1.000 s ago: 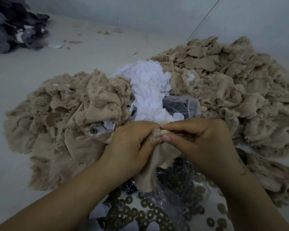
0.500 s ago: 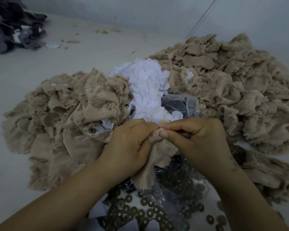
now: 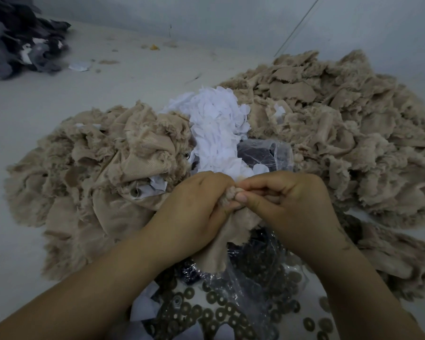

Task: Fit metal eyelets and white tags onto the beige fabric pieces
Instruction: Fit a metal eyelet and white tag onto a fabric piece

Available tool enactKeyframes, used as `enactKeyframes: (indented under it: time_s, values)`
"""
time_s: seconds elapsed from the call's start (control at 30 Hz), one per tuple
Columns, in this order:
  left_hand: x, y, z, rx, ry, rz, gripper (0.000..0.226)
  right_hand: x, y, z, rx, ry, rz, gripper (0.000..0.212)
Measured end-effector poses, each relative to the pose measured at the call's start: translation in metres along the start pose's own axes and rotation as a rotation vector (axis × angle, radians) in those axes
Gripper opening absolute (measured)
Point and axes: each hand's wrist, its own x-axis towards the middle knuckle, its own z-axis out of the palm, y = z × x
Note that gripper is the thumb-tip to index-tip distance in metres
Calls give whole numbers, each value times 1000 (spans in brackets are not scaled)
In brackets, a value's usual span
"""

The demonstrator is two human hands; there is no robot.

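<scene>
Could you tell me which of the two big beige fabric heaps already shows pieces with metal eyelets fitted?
The left heap: two fitted eyelets show near its inner edge, one beside a white tag. The right heap shows none.

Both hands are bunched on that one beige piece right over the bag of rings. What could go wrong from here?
1. The left hand and right hand hide the pinch point on the beige piece, so a crooked fit may go unseen.
2. The piece hangs onto the plastic bag; lifting it might drag the bag and scatter more rings.
</scene>
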Motion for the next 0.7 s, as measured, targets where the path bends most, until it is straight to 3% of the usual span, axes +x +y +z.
enactKeyframes:
  time_s: [0.1, 0.23, 0.4, 0.7]
  values:
    - [0, 0, 1, -23, -19, -2, 29, -1, 0, 1, -32, -9, 4, 15]
    - [8, -4, -9, -245, -60, -115, 20, -2, 2, 1, -68, -11, 12, 18]
    - [13, -9, -13, -93, -273, -125, 28, -2, 2, 3, -184, -22, -67, 20]
    - [11, -3, -10, -250, -172, -142, 27, -3, 3, 0, -52, -48, 30, 19]
